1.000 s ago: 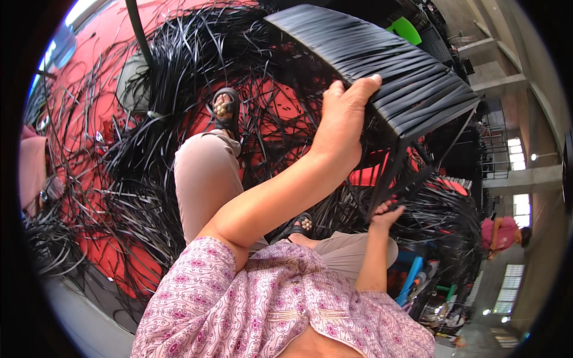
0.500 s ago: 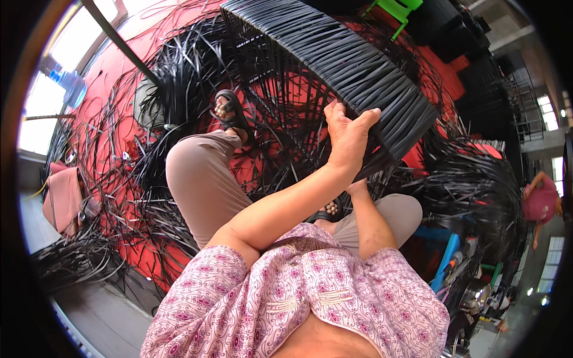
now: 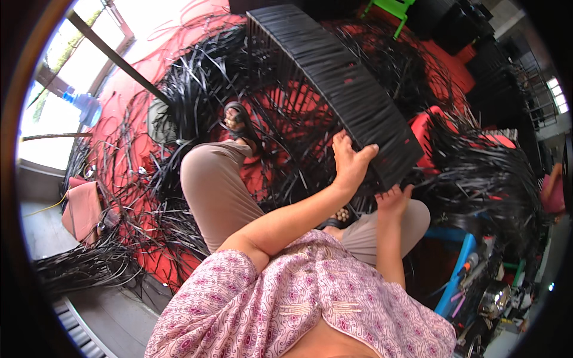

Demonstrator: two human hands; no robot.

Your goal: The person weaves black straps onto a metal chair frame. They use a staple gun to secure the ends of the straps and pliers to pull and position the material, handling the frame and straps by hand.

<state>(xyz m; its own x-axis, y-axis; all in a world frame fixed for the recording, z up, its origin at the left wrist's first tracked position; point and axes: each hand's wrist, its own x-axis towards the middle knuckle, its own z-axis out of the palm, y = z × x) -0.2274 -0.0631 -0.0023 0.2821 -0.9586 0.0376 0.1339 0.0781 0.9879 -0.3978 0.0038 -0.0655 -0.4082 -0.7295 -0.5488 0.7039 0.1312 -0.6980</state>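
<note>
A red floor (image 3: 137,101) is covered with loose black plastic strips (image 3: 197,101). At about 1 o'clock of the view stands a long curved panel of woven black plastic strips (image 3: 334,83). The left hand (image 3: 349,164) grips its lower edge, fingers curled over it. The right hand (image 3: 394,200) touches the same edge from below, at 3 o'clock of the left hand; its grip I cannot tell.

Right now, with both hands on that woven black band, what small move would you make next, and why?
Probably slide the right hand further along the band's lower edge to steady it. The left hand grips the woven black band near its end, the right hand only touches just below, and loose black strips hang free beside it.
</note>
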